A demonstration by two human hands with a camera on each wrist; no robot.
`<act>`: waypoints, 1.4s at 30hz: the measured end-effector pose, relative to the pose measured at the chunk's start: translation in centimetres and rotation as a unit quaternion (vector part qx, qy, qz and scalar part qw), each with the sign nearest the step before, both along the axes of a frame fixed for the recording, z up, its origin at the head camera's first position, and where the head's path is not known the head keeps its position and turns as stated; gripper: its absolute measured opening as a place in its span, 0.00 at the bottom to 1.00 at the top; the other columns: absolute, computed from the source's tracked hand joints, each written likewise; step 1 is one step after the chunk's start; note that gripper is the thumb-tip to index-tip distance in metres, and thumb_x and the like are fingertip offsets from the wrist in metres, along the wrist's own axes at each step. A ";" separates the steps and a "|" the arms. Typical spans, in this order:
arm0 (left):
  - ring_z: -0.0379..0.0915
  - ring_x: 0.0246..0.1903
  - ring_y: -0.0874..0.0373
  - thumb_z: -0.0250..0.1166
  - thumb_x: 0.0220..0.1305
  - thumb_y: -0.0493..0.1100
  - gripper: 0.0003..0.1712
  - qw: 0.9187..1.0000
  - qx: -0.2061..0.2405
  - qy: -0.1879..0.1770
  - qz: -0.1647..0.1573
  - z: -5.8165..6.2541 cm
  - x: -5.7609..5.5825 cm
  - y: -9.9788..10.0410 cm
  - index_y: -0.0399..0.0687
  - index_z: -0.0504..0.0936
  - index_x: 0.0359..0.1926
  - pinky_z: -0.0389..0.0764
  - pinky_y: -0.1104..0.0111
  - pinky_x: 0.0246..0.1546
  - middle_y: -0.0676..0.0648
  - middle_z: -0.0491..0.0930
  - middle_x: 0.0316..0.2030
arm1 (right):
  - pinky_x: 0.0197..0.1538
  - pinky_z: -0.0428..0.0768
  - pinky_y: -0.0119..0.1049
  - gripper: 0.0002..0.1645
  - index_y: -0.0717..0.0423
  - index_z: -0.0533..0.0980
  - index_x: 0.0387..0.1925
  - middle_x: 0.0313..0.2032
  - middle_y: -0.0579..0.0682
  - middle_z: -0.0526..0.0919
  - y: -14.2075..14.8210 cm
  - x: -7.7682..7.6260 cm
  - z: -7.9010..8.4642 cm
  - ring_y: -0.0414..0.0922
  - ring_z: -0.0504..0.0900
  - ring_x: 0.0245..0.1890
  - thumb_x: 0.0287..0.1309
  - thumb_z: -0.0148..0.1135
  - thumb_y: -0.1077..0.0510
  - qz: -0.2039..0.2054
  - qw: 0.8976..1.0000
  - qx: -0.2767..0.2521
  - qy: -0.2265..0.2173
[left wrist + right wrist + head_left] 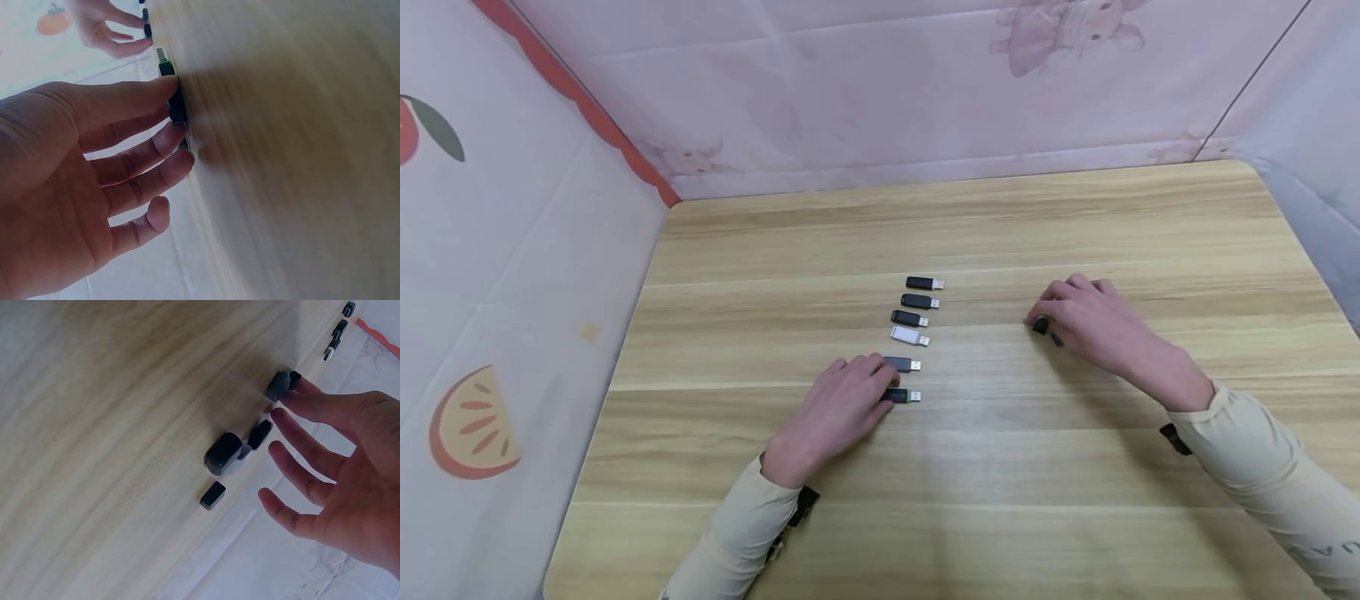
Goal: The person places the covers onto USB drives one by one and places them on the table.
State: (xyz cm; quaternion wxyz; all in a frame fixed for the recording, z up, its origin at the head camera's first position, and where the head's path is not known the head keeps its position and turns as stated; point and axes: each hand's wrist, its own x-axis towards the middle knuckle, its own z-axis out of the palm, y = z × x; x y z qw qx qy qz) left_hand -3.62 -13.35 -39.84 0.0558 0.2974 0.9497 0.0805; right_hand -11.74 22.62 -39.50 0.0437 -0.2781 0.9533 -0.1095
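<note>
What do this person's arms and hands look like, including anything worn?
The left hand and right hand are ungloved. The cream left sleeve and right sleeve reach the wrists; grey lettering marks the right one. A small black device shows at each wrist.

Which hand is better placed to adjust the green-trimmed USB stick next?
Left, probably: the left hand pinches that USB stick; the right hand is farther off, busy with a small dark piece.
</note>
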 end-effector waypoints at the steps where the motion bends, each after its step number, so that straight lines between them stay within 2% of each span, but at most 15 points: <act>1: 0.79 0.41 0.56 0.74 0.68 0.46 0.12 1.000 0.001 0.001 0.000 0.0 0.0 0.0 0.49 0.84 0.47 0.76 0.62 0.40 0.50 0.83 0.42 | 0.55 0.73 0.66 0.19 0.46 0.88 0.47 0.50 0.52 0.87 0.0 0.0 0.0 0.59 0.79 0.54 0.62 0.66 0.70 0.000 1.000 0.000 0.002; 13: 0.75 0.39 0.56 0.73 0.69 0.45 0.11 1.000 0.010 -0.013 0.003 0.1 -0.2 0.2 0.46 0.84 0.46 0.76 0.63 0.41 0.50 0.82 0.41 | 0.55 0.73 0.66 0.20 0.45 0.87 0.47 0.51 0.51 0.87 0.1 0.0 0.2 0.59 0.80 0.55 0.57 0.71 0.70 -0.001 1.000 0.004 0.002; 21: 0.73 0.40 0.55 0.73 0.69 0.44 0.10 1.000 0.021 -0.005 -0.001 0.0 -0.2 0.4 0.46 0.84 0.45 0.76 0.63 0.41 0.50 0.80 0.41 | 0.56 0.73 0.67 0.17 0.47 0.87 0.49 0.52 0.53 0.87 0.0 -0.1 0.2 0.60 0.80 0.55 0.59 0.74 0.65 0.002 1.000 0.010 0.003; 25: 0.72 0.40 0.56 0.72 0.70 0.45 0.10 1.000 0.027 -0.002 -0.005 -0.1 -0.3 0.6 0.47 0.84 0.46 0.76 0.64 0.41 0.50 0.80 0.41 | 0.59 0.70 0.68 0.15 0.48 0.87 0.48 0.52 0.52 0.88 -0.2 0.2 0.0 0.59 0.79 0.56 0.60 0.75 0.62 0.002 1.000 0.003 0.019; 29: 0.72 0.40 0.56 0.72 0.70 0.46 0.10 1.000 0.028 0.005 -0.010 -0.2 -0.5 0.8 0.47 0.85 0.47 0.76 0.64 0.41 0.50 0.80 0.41 | 0.61 0.64 0.69 0.14 0.50 0.88 0.46 0.50 0.53 0.89 -0.6 0.7 0.0 0.57 0.79 0.54 0.57 0.76 0.64 0.009 0.999 -0.032 0.034; 33: 0.72 0.40 0.57 0.71 0.71 0.47 0.10 1.000 0.025 0.007 -0.015 -0.3 -0.5 0.9 0.48 0.85 0.47 0.77 0.64 0.40 0.51 0.81 0.41 | 0.60 0.61 0.67 0.15 0.53 0.88 0.46 0.51 0.52 0.89 -1.2 1.5 0.3 0.57 0.79 0.56 0.57 0.76 0.66 0.016 0.998 -0.063 0.027; 36: 0.71 0.39 0.58 0.70 0.72 0.48 0.09 1.000 0.020 0.001 -0.016 -0.2 -0.6 1.1 0.50 0.86 0.47 0.77 0.65 0.40 0.52 0.82 0.40 | 0.61 0.61 0.67 0.16 0.52 0.87 0.49 0.52 0.51 0.90 -1.8 2.2 0.6 0.56 0.80 0.57 0.58 0.76 0.65 0.015 0.998 -0.066 0.019; 42: 0.74 0.40 0.59 0.69 0.73 0.49 0.10 1.000 0.016 -0.007 -0.014 0.0 -0.7 1.5 0.50 0.87 0.48 0.78 0.64 0.42 0.53 0.86 0.42 | 0.62 0.62 0.63 0.17 0.52 0.88 0.48 0.43 0.50 0.93 -2.5 3.4 0.9 0.52 0.86 0.49 0.57 0.77 0.65 0.009 0.996 -0.082 0.024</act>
